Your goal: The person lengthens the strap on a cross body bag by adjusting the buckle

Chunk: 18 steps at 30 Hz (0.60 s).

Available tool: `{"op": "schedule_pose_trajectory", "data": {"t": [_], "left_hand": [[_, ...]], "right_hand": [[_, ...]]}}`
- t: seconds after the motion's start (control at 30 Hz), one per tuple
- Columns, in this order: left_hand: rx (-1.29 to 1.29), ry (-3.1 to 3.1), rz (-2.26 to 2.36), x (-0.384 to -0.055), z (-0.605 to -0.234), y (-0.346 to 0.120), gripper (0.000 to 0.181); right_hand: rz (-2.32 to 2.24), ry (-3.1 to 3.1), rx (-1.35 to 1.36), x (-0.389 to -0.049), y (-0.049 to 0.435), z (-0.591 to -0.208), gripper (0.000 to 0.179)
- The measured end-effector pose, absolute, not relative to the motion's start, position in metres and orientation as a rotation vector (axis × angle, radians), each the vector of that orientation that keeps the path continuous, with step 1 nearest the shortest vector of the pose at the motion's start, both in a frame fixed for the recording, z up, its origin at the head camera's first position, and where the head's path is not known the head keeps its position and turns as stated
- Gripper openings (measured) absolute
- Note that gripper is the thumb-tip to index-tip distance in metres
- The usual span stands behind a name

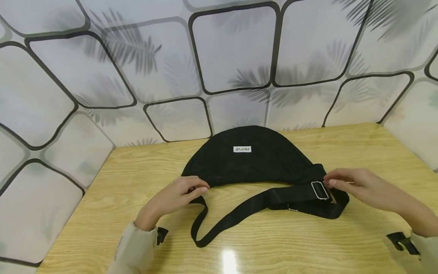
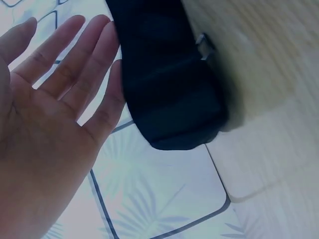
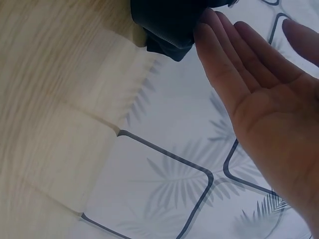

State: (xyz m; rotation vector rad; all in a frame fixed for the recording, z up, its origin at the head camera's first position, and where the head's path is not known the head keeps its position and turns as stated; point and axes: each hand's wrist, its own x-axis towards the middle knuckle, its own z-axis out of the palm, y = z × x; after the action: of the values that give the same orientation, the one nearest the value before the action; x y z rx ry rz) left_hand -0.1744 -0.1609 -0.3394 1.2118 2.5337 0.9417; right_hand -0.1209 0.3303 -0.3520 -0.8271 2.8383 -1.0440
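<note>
Looking down from the head view, I see a black crescent bag [image 1: 251,160] lying flat on the wooden counter [image 1: 137,171], its curved top toward the patterned wall [image 1: 232,49] and a small white label [image 1: 242,149] on its face. The bag appears closed and flat; I cannot see anything inside it. Its black strap [image 1: 239,213] loops forward across the counter toward me and runs back to the bag's right end through a silver buckle [image 1: 319,190].

My left hand [image 1: 178,194] rests at the bag's left tip, fingers straight and touching the fabric where the strap begins. The left wrist view shows the palm open [image 2: 45,114], fingers extended beside the dark fabric, gripping nothing. My right hand [image 1: 356,186] lies at the bag's right end, fingertips just beside the buckle. In the right wrist view that palm is likewise flat [image 3: 264,94], the fingertips touching the fabric edge without curling round it.

A pale sleeve [image 1: 133,247] covers each forearm.
</note>
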Motion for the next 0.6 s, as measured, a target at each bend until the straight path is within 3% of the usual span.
{"op": "schedule_pose_trajectory", "data": {"t": [0.27,0.6], "left_hand": [[1.234,2.552,0.862,-0.173,-0.35,-0.165,0.026],[1.207,2.552,0.815,-0.172,-0.355,-0.171,0.025]], "right_hand": [[-1.264,2.552,-0.923,-0.125,0.337,-0.364,0.033],[-1.189,2.45,-0.855,-0.126,0.335,-0.368,0.029]]}}
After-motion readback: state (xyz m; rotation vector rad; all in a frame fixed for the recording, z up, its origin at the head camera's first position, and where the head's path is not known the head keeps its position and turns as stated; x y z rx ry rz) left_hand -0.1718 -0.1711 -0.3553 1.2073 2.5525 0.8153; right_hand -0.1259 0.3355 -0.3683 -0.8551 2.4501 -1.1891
